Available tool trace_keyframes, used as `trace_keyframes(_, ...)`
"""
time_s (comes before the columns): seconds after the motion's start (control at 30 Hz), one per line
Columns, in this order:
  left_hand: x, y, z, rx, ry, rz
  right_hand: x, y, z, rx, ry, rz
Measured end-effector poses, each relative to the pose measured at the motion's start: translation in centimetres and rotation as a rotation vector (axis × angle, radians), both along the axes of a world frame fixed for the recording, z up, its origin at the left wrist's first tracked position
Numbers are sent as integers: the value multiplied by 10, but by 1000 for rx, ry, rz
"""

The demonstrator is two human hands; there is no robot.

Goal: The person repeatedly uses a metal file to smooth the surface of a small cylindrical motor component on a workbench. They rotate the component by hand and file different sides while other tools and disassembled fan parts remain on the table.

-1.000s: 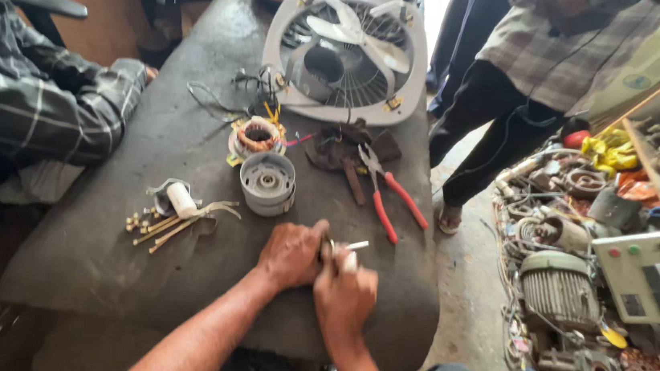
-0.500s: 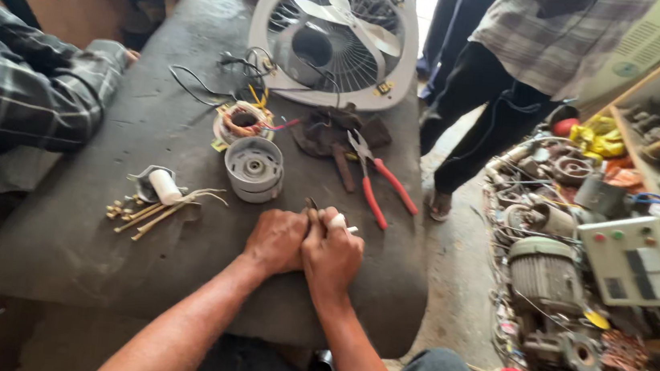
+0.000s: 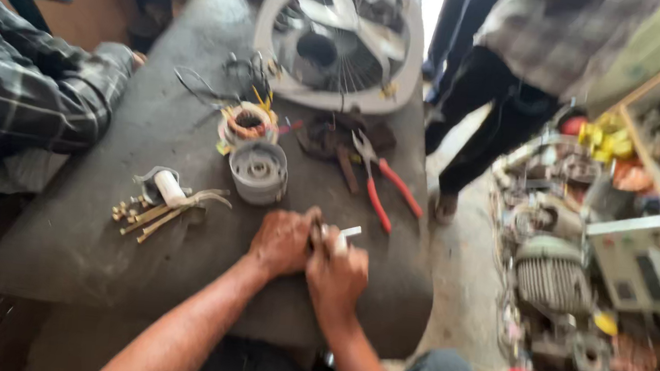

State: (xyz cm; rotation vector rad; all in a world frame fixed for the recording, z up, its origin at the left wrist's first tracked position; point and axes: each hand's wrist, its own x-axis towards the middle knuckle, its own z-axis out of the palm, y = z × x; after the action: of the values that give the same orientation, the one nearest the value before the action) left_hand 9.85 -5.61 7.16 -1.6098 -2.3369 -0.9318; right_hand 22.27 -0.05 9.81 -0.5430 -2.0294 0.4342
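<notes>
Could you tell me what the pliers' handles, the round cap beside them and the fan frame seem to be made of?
Pliers: handles look like red plastic or rubber sleeves, smooth and bright; jaws dark metal.
Round cap: probably cast metal, dull grey with moulded rings.
Fan frame: pale grey, matte, plastic or painted metal; the blur leaves it open.

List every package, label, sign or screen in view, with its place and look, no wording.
Boxy device: on the right, among motor parts; pale grey-white, with a dark rectangular window that may be a screen.
Yellow packets or parts: on the shelf at upper right; too blurred to tell.
No signs or labels can be made out.
</notes>
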Motion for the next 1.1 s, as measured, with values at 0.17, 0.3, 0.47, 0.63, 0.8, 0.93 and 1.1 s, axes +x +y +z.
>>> trace_keyframes(0.17,1,-2,6,-139,-81,-17,0,0,3,-56,-20,-40)
trace_keyframes(0.3,1,-3,7,-58,-50,-13,3,0,9,-2,-47,22)
trace_keyframes(0.47,1,-1,6,-133,-90,-14,6,1,14,-3,-63,-12)
trace_keyframes(0.63,1,-3,7,-21,-2,-44,7,0,9,76,-195,-90)
trace_keyframes(0.8,-1,-2,5,-129,-90,-24,7,5,0,-42,20,53)
trace_keyframes(0.93,-1,-2,5,-64,-46,-41,4,6,-6,-42,-41,2)
trace_keyframes(1.1,5,-5,20,-147,-90,-9,27,5,-10,63,-72,11)
